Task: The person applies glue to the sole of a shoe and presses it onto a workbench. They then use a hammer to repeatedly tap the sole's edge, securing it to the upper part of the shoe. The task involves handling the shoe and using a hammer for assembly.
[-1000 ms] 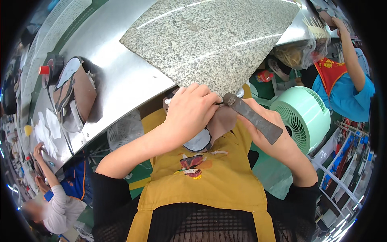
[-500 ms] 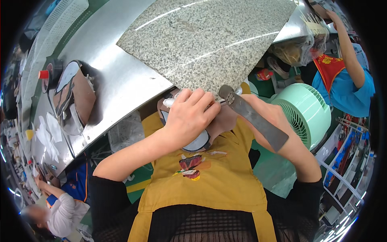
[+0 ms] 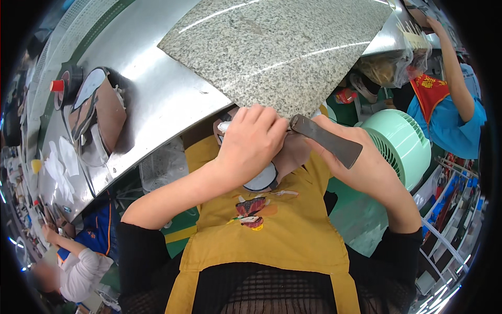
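Observation:
My left hand (image 3: 254, 137) is closed on a brownish-pink shoe upper (image 3: 293, 155), held in front of my apron at the near corner of the granite slab. Below my wrist shows a pale rounded end with a dark rim (image 3: 261, 178), part of the same shoe piece. In my right hand (image 3: 351, 148) is a hammer with a dark metal head (image 3: 329, 141); its narrow face points toward my left fingers and the wide flared end lies over my right hand. My fingers hide the handle and much of the shoe piece.
A granite slab (image 3: 272, 47) rests on the metal table (image 3: 141, 57). Left on the table stand another shoe upper (image 3: 107, 115), a dark round container with a red cap (image 3: 57, 85) and white scraps (image 3: 58, 167). A green fan (image 3: 402, 141) stands at right. Co-workers sit on both sides.
The hammer head has turned flatter, its flared end rising toward the upper right. My left hand has shifted slightly up and right, still gripping the shoe upper.

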